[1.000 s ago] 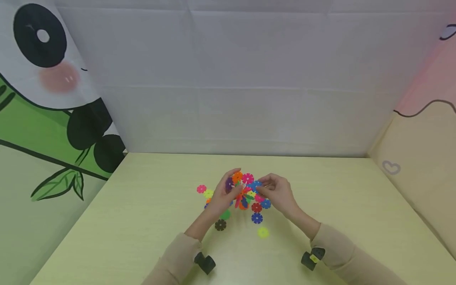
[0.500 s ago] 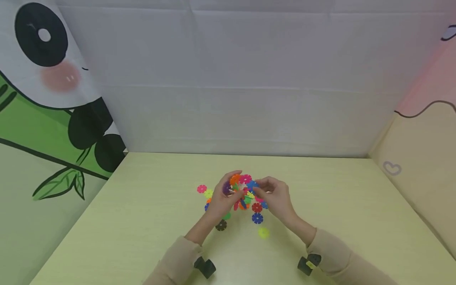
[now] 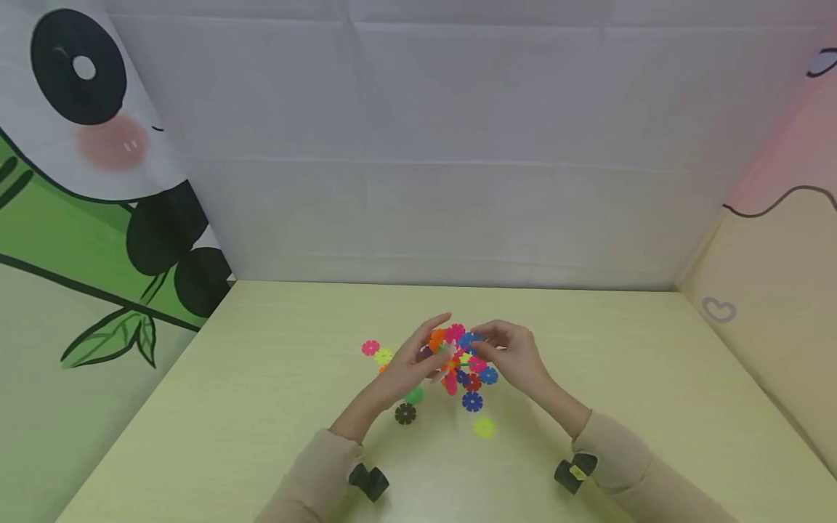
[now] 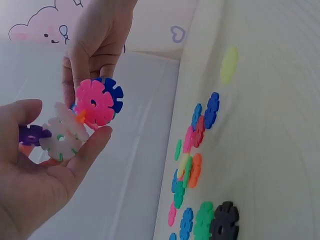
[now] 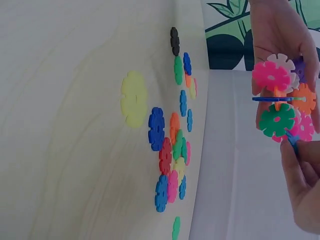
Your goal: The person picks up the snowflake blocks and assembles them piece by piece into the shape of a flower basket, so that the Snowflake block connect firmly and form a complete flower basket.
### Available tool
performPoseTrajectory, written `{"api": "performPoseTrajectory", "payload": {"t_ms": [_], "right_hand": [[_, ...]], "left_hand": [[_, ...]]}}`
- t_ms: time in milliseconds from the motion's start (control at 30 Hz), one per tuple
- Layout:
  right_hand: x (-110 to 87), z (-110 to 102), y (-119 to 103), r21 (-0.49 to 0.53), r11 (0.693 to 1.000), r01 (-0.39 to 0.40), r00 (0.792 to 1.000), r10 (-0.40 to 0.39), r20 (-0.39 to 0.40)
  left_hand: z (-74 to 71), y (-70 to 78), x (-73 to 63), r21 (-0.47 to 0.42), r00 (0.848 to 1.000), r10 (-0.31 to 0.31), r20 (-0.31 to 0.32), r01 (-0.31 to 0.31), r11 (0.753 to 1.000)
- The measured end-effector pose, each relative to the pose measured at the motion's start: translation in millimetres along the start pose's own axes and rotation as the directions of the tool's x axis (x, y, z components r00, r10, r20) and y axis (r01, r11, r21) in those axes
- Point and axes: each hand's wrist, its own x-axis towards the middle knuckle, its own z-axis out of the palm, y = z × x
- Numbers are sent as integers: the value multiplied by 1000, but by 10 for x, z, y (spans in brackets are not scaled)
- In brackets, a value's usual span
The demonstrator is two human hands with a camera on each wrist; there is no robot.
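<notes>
Above the table, my left hand [image 3: 412,367] holds a built cluster of slotted plastic snowflake discs between thumb and fingers. A white disc [image 4: 61,141] and a purple disc [image 4: 33,135] sit deep in that grip. On the cluster's other side are a pink disc [image 4: 95,102], a green disc [image 5: 276,120] and an orange disc [image 5: 303,98]. Thumb and fingertips of my right hand [image 3: 515,357] pinch a blue disc [image 3: 468,341] right at the cluster's edge. In the right wrist view this blue disc [image 5: 291,141] shows edge-on, partly hidden by the fingertips.
Loose discs lie on the pale table [image 3: 615,378] below the hands. Among them are a black disc [image 3: 405,414], a dark blue disc [image 3: 472,402] and a yellow disc [image 3: 484,428]. A pink disc [image 3: 370,348] lies farther left. A white wall panel [image 3: 458,181] stands behind.
The cluster has turned in my left hand, and its purple disc is now more covered in the head view. My right hand shifted slightly left, then back right, still pinching the blue disc.
</notes>
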Motion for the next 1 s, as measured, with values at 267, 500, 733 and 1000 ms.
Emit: {"api": "performPoseTrajectory", "payload": {"t_ms": [267,500,733,1000], "right_hand": [[201,-173,494,23,999,-39,981,33,193],[285,-276,973,-251,949,-192,945,248,214],[228,-213,1027,-320,925,-205,935,282,216],[235,-154,1021,-379,897,-226,926,318,201]], "left_hand": [[-71,-165,0,-7,997,-37,-67,37,999],[-135,-165,-42,55,992,-70,-109,76,996],[-125,-154,-54,60,989,-87,-120,95,994],[-112,-178,-42,64,988,-71,-135,80,995]]}}
